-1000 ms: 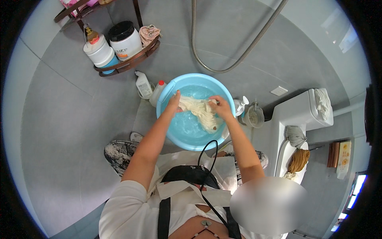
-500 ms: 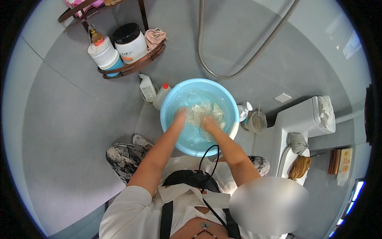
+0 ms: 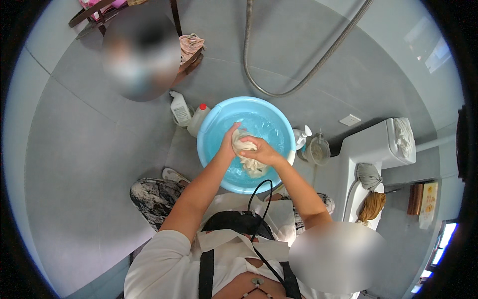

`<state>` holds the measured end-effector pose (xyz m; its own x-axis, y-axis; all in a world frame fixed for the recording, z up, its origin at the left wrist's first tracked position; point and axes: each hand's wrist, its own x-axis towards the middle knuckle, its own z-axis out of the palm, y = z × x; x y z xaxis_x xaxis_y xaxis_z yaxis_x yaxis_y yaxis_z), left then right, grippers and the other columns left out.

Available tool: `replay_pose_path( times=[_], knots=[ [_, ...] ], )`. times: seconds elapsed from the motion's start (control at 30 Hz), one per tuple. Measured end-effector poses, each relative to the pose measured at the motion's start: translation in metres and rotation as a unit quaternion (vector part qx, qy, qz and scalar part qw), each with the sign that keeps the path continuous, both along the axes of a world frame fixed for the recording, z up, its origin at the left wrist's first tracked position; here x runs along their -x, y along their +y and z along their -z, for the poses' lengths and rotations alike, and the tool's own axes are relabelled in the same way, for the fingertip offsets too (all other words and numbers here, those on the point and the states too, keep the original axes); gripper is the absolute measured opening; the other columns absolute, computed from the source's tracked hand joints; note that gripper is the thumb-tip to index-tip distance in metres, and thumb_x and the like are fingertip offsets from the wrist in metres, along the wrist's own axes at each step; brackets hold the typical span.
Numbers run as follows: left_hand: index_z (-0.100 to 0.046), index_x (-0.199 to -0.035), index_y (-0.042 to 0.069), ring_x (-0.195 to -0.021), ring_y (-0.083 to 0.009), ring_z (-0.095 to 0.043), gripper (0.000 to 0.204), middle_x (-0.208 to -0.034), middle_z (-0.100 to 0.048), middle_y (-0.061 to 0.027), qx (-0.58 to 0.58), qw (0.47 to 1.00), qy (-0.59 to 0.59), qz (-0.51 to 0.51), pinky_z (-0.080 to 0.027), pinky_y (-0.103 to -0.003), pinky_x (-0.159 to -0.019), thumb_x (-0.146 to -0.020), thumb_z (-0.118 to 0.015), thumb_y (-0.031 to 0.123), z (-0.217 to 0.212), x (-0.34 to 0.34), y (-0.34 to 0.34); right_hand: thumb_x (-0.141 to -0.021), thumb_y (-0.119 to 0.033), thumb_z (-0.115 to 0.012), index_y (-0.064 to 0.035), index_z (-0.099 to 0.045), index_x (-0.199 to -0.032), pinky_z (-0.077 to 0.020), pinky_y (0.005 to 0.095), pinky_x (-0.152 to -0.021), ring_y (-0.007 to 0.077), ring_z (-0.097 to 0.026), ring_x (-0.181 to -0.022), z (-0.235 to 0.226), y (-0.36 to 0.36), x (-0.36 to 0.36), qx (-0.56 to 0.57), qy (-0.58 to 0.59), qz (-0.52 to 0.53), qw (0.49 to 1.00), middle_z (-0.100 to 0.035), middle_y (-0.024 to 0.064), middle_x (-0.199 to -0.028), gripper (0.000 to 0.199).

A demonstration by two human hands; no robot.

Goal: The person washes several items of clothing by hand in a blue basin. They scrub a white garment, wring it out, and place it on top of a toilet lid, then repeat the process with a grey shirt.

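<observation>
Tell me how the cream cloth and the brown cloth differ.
The cream cloth is pale; the brown cloth is much darker. The cream cloth is held between left hand and right hand over the blue basin; the brown cloth lies untouched on the white toilet. Both look crumpled.

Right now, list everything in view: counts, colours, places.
Basin: 1, light blue, centre
Cloth: 1, cream, in both hands
Bottles: 2, whitish, left of basin
Pump bottle: 1, white, right of basin
Container: 1, clear, beside pump bottle
Hose: 1, grey, upper wall
Wall plate: 1, white, lower wall
Toilet: 1, white, right
Draped cloths: 3, white, grey, brown, on toilet
Unclear items: 2, brown, pale yellow, far right
Shelf: 1, brown, upper left, partly blurred
Bundled cloth: 1, pink, on shelf
Cord: 1, black, lower centre
Shirt: 1, white, lower edge
Left hand: 1, bare, on cloth
Right hand: 1, bare, on cloth
</observation>
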<state>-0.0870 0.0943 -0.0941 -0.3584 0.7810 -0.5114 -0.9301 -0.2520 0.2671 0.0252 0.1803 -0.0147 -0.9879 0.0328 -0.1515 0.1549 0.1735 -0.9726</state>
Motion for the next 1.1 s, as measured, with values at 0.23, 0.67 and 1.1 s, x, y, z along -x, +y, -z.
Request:
replay_pose_path(
  times=[0.23, 0.67, 1.1],
  knots=[
    [-0.049, -0.092, 0.001, -0.070, -0.0229, -0.053, 0.032, -0.079, -0.052, -0.0096, 0.051, 0.994, 0.015, -0.091, -0.047, -0.034, -0.066, -0.086, -0.047, 0.032, 0.025, -0.010, 0.011, -0.077, -0.037, -0.057, -0.0050, -0.051, -0.091, -0.0451, 0.0400, -0.063, 0.0348, -0.058, -0.071, 0.009, -0.019, 0.010, -0.365, -0.010, 0.129, 0.922, -0.058, 0.0222, -0.074, 0.036],
    [-0.050, -0.099, -0.001, -0.085, -0.0241, -0.056, 0.034, -0.096, -0.055, -0.0134, 0.196, 0.950, 0.191, -0.153, -0.046, -0.035, -0.075, -0.086, -0.047, 0.031, 0.007, 0.033, -0.022, -0.075, -0.034, -0.062, -0.0060, -0.054, -0.097, -0.0455, 0.0342, -0.070, 0.0234, -0.056, -0.081, 0.072, 0.090, -0.007, -0.190, 0.021, 0.276, 0.942, -0.056, 0.0129, -0.094, 0.037],
    [-0.054, -0.106, 0.004, -0.096, -0.0207, -0.050, 0.038, -0.103, -0.054, -0.0109, 0.394, 0.804, 0.445, -0.014, -0.040, -0.032, -0.082, -0.075, -0.060, 0.027, 0.054, 0.021, -0.025, -0.065, -0.026, -0.067, -0.0095, -0.047, -0.114, -0.0419, 0.0374, -0.084, 0.0312, -0.047, -0.103, 0.089, 0.023, 0.004, -0.518, -0.172, 0.014, 0.838, -0.049, 0.0170, -0.107, 0.055]
  ],
)
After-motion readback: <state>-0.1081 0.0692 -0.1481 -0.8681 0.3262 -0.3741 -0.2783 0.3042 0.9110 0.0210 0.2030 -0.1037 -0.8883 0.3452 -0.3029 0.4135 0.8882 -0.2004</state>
